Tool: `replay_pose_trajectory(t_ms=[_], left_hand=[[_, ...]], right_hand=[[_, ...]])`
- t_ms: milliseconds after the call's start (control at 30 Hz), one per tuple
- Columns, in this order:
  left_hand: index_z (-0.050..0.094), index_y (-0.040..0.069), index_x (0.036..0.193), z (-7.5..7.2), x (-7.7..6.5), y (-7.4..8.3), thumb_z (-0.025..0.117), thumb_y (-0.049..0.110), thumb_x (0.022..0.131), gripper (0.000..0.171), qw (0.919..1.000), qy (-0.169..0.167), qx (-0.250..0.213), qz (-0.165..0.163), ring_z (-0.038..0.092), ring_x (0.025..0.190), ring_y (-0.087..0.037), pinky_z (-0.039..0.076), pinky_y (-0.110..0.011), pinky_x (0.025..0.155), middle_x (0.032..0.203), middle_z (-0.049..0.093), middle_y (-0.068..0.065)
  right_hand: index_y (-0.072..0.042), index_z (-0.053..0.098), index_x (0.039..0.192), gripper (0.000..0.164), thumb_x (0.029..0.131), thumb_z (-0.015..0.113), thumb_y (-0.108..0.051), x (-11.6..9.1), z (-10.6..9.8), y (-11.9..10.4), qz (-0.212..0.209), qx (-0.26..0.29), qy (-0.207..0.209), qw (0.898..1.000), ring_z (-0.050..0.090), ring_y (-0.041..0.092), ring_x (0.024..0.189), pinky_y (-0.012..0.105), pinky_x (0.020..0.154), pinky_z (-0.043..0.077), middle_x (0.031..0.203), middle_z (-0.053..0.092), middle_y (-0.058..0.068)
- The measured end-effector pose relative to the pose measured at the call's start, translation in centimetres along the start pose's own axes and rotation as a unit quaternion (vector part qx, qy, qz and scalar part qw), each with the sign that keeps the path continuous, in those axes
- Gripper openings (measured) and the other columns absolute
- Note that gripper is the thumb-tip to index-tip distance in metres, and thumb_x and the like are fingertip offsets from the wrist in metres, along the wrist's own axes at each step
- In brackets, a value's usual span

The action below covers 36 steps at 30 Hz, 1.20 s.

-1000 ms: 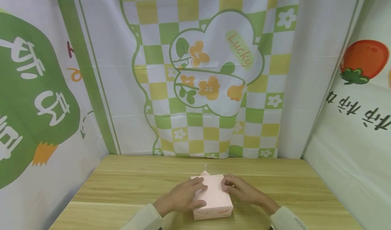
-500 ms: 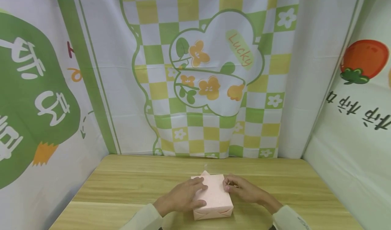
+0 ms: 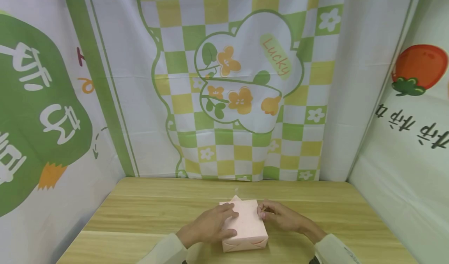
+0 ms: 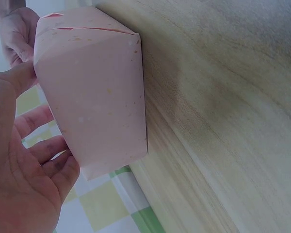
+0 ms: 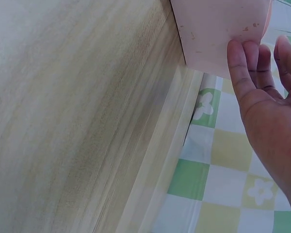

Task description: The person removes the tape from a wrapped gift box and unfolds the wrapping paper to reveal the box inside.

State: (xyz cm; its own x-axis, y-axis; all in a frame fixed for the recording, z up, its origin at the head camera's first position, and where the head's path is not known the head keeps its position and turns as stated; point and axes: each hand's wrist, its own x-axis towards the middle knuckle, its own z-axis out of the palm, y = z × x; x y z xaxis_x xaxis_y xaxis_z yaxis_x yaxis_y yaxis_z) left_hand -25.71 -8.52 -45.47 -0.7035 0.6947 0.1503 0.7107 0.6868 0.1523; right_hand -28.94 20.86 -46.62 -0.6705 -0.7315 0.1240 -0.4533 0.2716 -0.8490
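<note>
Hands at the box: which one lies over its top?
The left hand, with thumb and fingers spread on top of the pink box. The right hand is at the box's right edge.

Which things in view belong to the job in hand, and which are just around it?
Seemingly in the job:
- box
- left grip, resting on it
- right grip, at its edge

Just around:
- table, only a support
- checked cloth, hanging behind

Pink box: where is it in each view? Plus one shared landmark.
Head: pink box, bottom, slightly right of centre.
Left wrist: box, left of centre, mostly upper half.
Right wrist: box, top, right of centre, cut off by frame.
Shared landmark: checkered cloth.
</note>
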Motion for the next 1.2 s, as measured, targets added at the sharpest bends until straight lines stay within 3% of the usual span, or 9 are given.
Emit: replay_pose_trajectory(t_ms=[533, 800, 1000, 1200], left_hand=[[0.059, 0.018, 0.133, 0.2, 0.0, -0.1, 0.060, 0.051, 0.094, 0.052, 0.9999, -0.001, 0.012, 0.003, 0.048, 0.137, -0.025, 0.046, -0.040, 0.110, 0.148, 0.050, -0.012], [0.058, 0.018, 0.134, 0.1, 0.0, 0.0, 0.060, 0.050, 0.094, 0.052, 1.0000, -0.003, 0.003, -0.003, 0.048, 0.137, -0.026, 0.047, -0.041, 0.109, 0.150, 0.048, -0.011], [0.059, 0.018, 0.134, 0.1, -0.1, -0.1, 0.060, 0.050, 0.094, 0.051, 1.0000, 0.000, -0.001, -0.003, 0.048, 0.137, -0.026, 0.047, -0.041, 0.109, 0.149, 0.049, -0.012], [0.058, 0.017, 0.134, 0.1, -0.1, -0.1, 0.060, 0.050, 0.094, 0.052, 1.0000, 0.000, -0.001, 0.001, 0.048, 0.137, -0.027, 0.047, -0.041, 0.110, 0.149, 0.049, -0.012]], right_hand=[[0.005, 0.053, 0.105, 0.020, 0.105, 0.043, -0.013, -0.3, -0.3, 0.3, 0.011, 0.047, -0.017, 0.999, 0.054, 0.010, 0.104, 0.027, 0.094, 0.051, 0.113, 0.053, 0.014], [0.003, 0.054, 0.108, 0.024, 0.106, 0.041, -0.017, -0.6, -0.7, -0.1, 0.037, 0.055, -0.027, 0.997, 0.051, 0.024, 0.116, 0.031, 0.101, 0.048, 0.124, 0.051, 0.020], [0.003, 0.056, 0.108, 0.025, 0.106, 0.041, -0.017, -0.9, -0.9, 0.0, 0.038, 0.061, -0.024, 0.997, 0.051, 0.026, 0.120, 0.028, 0.101, 0.049, 0.130, 0.051, 0.023], [0.005, 0.055, 0.110, 0.027, 0.106, 0.041, -0.018, -1.0, -1.0, 0.2, 0.044, 0.076, -0.022, 0.996, 0.055, 0.022, 0.119, 0.043, 0.104, 0.049, 0.134, 0.050, 0.024]])
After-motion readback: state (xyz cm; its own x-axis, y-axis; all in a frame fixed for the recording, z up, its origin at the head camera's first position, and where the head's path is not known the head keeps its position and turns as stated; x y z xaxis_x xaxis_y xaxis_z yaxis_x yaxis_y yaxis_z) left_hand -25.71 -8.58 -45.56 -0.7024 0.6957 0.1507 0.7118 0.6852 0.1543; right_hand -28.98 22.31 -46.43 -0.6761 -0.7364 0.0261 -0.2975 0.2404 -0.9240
